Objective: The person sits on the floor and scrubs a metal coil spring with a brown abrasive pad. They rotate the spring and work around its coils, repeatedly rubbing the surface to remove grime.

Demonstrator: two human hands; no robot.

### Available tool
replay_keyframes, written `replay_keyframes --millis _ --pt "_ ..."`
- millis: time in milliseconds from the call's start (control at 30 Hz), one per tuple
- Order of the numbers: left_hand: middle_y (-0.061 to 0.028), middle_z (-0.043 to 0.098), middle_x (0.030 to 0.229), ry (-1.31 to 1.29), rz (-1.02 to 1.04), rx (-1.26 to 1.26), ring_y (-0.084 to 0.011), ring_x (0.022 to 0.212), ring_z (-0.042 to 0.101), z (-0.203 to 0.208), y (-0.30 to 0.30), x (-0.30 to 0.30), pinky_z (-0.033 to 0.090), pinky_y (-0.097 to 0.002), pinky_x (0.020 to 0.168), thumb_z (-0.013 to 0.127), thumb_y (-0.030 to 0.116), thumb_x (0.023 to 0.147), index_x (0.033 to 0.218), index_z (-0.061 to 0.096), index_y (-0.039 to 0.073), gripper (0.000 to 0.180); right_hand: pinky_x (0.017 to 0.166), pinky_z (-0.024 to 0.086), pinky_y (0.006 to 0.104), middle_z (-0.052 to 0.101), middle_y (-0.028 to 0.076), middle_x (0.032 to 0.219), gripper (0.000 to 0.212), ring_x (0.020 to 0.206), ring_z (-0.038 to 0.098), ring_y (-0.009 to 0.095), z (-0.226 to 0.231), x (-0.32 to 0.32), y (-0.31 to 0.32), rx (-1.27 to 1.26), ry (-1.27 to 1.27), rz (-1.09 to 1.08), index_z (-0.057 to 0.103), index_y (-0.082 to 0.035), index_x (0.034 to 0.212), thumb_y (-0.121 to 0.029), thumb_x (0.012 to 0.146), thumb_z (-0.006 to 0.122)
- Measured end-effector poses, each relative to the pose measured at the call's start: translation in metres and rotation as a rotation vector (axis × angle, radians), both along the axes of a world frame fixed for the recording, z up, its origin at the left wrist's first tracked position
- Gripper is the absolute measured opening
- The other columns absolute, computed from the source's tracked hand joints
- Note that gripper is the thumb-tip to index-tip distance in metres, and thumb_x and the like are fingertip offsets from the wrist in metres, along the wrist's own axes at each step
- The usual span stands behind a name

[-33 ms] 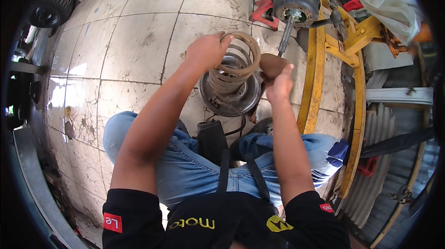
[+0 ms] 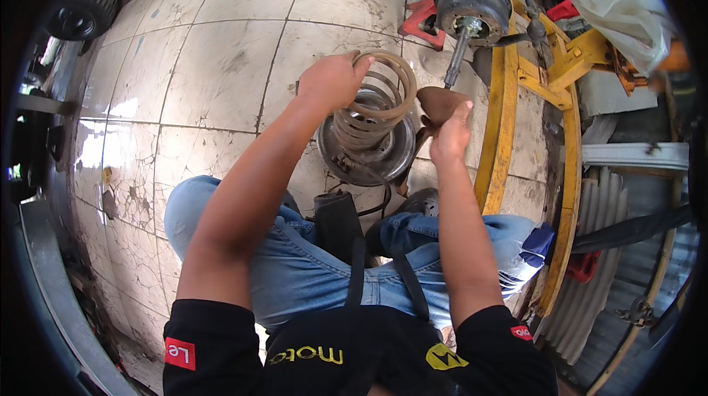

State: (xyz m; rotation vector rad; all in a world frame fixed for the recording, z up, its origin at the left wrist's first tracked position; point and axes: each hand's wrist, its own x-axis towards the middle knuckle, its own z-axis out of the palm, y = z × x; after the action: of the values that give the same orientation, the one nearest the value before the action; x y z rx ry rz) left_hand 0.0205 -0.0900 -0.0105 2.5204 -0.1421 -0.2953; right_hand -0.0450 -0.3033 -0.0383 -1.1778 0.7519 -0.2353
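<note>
A brownish coil spring stands tilted over a round metal dish or wheel rim between my feet. My left hand is closed around the left side of its top coil, the thumb lying over the wire. To the right of the spring, my right hand holds a brown curved piece with a rounded, cup-like shape. Its exact kind does not show. The fingers behind that piece are mostly hidden, while the thumb points up along its right side.
Beyond my right hand stands a brake drum assembly with a shaft pointing toward me, beside a red stand. A yellow metal frame runs along my right. At the far left lies a black tire.
My right hand and the brown curved piece have shifted slightly to the right, away from the spring. My left hand keeps its grip on the top coil.
</note>
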Motion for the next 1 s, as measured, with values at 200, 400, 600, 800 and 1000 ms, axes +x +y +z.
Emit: replay_keyframes --millis 200,400,600,800,1000 --pt "-0.0194 0.068 0.110 0.054 -0.001 -0.021 -0.0366 0.104 0.063 0.010 -0.006 -0.003 0.050 -0.0460 0.088 0.035 0.054 0.100 0.133 0.056 0.008 0.060 0.087 0.050 0.0466 0.063 0.027 0.116 0.060 0.106 0.062 0.041 0.009 0.004 -0.021 -1.042 -0.007 0.700 0.046 0.001 0.137 -0.048 0.104 0.034" --pt "-0.0200 0.068 0.109 0.054 -0.016 -0.035 -0.0374 0.103 0.064 0.009 -0.003 -0.005 0.051 -0.0479 0.087 0.033 0.054 0.100 0.133 0.056 0.009 0.060 0.090 0.048 0.0468 0.036 0.016 0.152 0.060 0.105 0.062 0.040 0.033 0.005 -0.039 -1.551 -0.133 1.295 0.032 -0.011 0.150 -0.040 0.100 0.046" --pt "-0.0191 0.069 0.106 0.049 -0.022 -0.012 -0.0367 0.100 0.065 0.010 -0.006 -0.004 0.053 -0.0478 0.083 0.032 0.054 0.101 0.132 0.056 0.008 0.060 0.078 0.049 0.0401 0.032 0.004 0.157 0.065 0.093 0.065 0.028 0.049 -0.002 -0.016 -2.108 -0.080 1.430 0.033 -0.016 0.151 -0.031 0.092 0.056" --pt "-0.0130 0.071 0.097 0.003 -0.008 0.069 -0.0326 0.092 0.068 0.013 -0.014 -0.010 0.055 -0.0457 0.076 0.034 0.055 0.100 0.119 0.062 0.011 0.055 0.081 0.048 0.0366 0.034 0.000 0.157 0.059 0.095 0.065 0.021 0.040 0.013 -0.012 -2.388 -0.054 1.460 0.039 -0.020 0.148 -0.016 0.090 0.052" --pt "-0.0179 0.069 0.104 0.057 -0.057 0.065 -0.0354 0.097 0.067 0.026 -0.018 -0.015 0.054 -0.0471 0.080 0.033 0.054 0.101 0.134 0.055 0.010 0.059 0.076 0.052 0.0341 0.045 0.000 0.149 0.058 0.089 0.068 0.019 0.051 0.011 -0.018 -2.231 -0.115 1.620 0.043 -0.020 0.144 -0.013 0.087 0.054"
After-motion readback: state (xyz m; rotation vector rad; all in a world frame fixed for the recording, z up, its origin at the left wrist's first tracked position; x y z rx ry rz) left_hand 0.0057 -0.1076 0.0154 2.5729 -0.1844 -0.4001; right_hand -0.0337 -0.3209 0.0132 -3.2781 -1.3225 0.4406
